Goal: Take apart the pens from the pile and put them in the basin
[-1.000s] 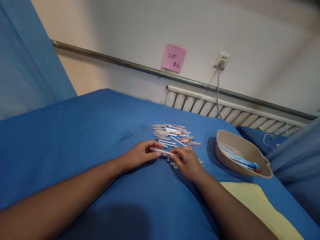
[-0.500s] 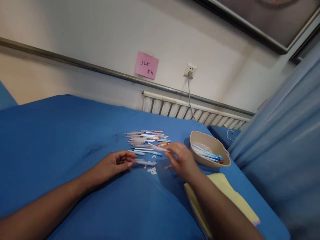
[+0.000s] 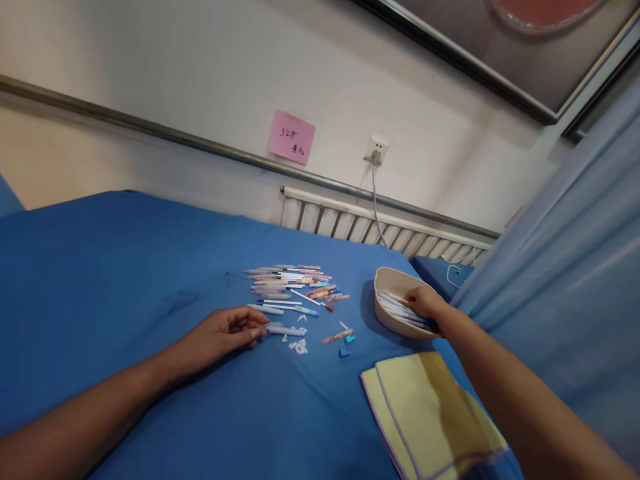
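Note:
My left hand rests on the blue sheet, fingers curled and thumb pressed in, at the end of a pale pen. Small white scraps lie just in front of that pen. Inside the beige basket is my right hand, its fingers bent down over several light pens; what lies between the fingertips is hidden. A loose group of pens and thin white sticks spreads across the sheet beyond my left hand.
A pinkish pen, a teal cap and a blue cap lie left of the basket. Nearer me is a folded yellow cloth. A radiator and a blue curtain border the bed.
My right hand has moved right, from above the pens into the basket, with the pale pen it held no longer distinct. My left hand keeps its place.

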A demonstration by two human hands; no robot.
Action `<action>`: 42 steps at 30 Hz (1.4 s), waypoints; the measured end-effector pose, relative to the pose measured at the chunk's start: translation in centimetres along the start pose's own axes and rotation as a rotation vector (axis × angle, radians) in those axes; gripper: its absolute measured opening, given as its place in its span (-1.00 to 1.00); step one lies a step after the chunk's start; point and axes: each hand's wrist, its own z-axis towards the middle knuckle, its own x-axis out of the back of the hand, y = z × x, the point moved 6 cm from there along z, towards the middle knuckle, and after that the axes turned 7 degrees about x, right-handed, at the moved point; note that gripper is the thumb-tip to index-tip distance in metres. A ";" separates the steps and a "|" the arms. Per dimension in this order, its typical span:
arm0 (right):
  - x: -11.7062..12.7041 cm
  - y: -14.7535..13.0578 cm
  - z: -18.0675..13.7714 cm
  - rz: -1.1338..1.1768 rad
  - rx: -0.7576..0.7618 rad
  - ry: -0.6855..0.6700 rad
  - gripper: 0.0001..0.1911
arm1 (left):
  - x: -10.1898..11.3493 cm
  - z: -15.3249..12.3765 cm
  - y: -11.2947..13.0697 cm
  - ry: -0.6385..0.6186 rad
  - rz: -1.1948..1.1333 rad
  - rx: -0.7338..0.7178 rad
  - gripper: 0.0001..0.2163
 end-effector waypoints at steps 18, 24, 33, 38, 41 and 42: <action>4.6 -23.1 -5.3 0.938 0.378 0.283 -0.80 | 0.0 -0.2 -0.1 0.084 -0.049 -0.075 -0.74; 0.1 -22.3 -5.0 0.593 0.364 0.224 -0.81 | 0.7 -0.1 -0.1 0.212 -0.043 -0.089 -0.75; -0.5 -23.3 -4.4 0.633 0.494 0.215 -0.83 | 1.3 0.6 -0.8 0.261 -0.023 -0.099 -0.76; -1.0 -22.0 -3.8 0.674 0.406 0.256 -0.83 | 0.9 0.3 -0.6 0.229 -0.008 -0.095 -0.75; -1.8 -21.5 -3.2 0.716 0.353 0.250 -0.83 | 0.6 0.1 -0.3 0.222 0.012 -0.080 -0.76; -1.9 -21.4 -3.0 0.721 0.340 0.258 -0.83 | 0.6 0.0 -0.3 0.223 0.017 -0.079 -0.76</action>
